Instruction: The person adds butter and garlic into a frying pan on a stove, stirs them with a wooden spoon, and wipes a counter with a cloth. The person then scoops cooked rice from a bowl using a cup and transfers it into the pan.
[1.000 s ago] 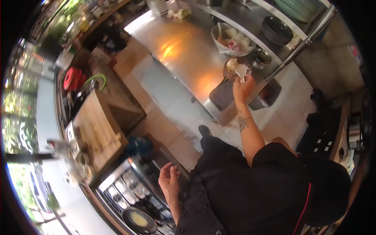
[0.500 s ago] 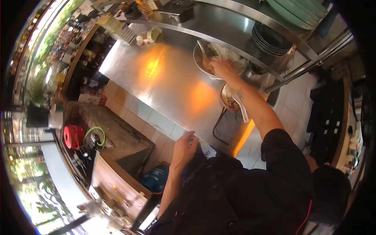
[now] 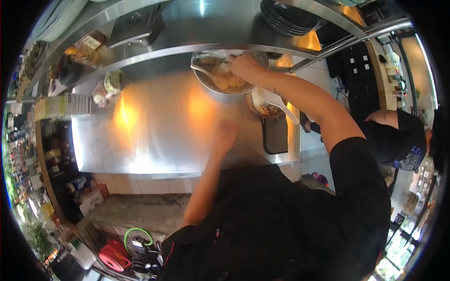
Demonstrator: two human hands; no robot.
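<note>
My right hand (image 3: 244,68) reaches into a large metal bowl (image 3: 206,86) under the shelf edge. Its fingers point down into the contents and what they hold, if anything, is hidden. A spoon (image 3: 202,70) leans in the bowl beside orange and pale food (image 3: 229,80). Just right of the bowl stands a smaller bowl (image 3: 255,108) of chopped food, with a white spoon (image 3: 281,104) lying across it. Smeared by motion, my left hand (image 3: 226,135) hovers over the steel counter (image 3: 159,140).
Black plates (image 3: 288,18) and a lidded metal container (image 3: 137,25) sit on the shelf. Vegetables (image 3: 112,82) and a box (image 3: 63,105) are at the counter's left. A dark tray (image 3: 275,136) lies front right. Another person (image 3: 398,136) is at the right.
The view has swung toward the counter. My right hand has let go of the white spoon and moved to the large bowl. My left hand has moved over the counter.
</note>
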